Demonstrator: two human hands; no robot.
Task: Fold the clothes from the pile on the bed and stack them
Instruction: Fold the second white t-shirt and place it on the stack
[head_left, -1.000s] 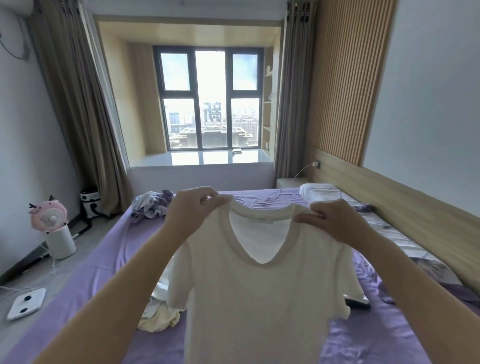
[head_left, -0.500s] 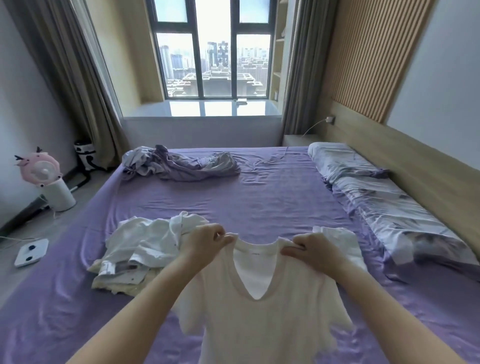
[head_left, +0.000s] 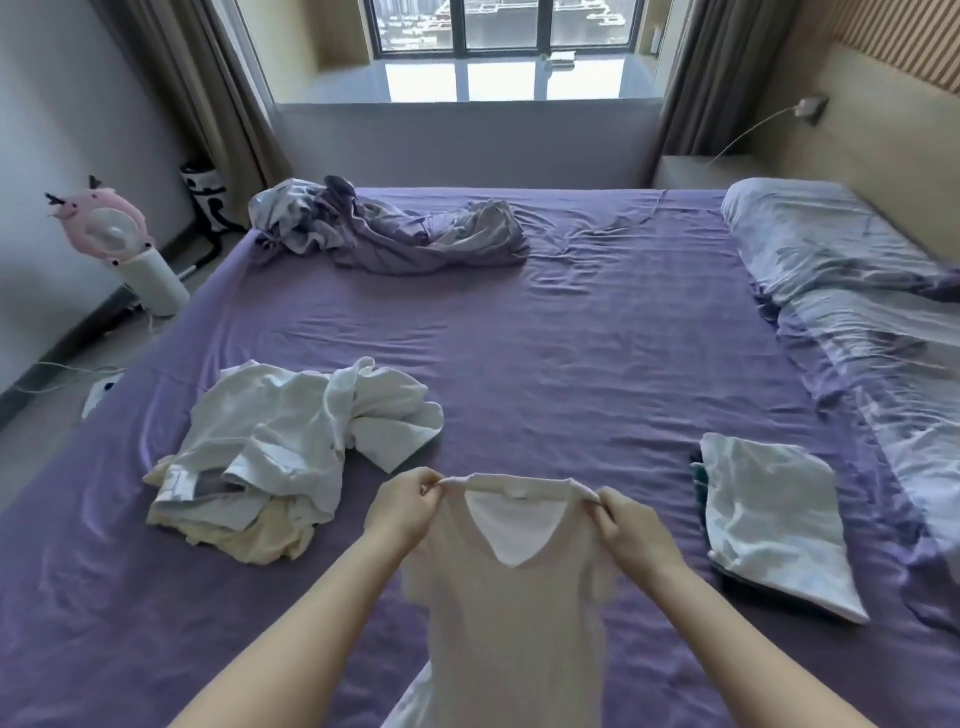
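Note:
A pale pink V-neck T-shirt (head_left: 511, 613) hangs in front of me over the purple bed (head_left: 597, 374). My left hand (head_left: 408, 506) pinches its left shoulder and my right hand (head_left: 631, 532) pinches its right shoulder, at the neckline. The pile of unfolded white and cream clothes (head_left: 291, 452) lies on the bed to the left of my hands. A stack of folded clothes (head_left: 774, 525), white on top with a dark garment under it, lies to the right.
A crumpled lilac sheet or garment (head_left: 389, 228) lies at the far side of the bed. Pillows and a duvet (head_left: 852, 291) run along the right edge by the headboard. A pink fan (head_left: 111, 234) stands on the floor at the left.
My hands have lowered the T-shirt from chest height toward the bed. My view has tipped down, so the pile and the folded stack now show.

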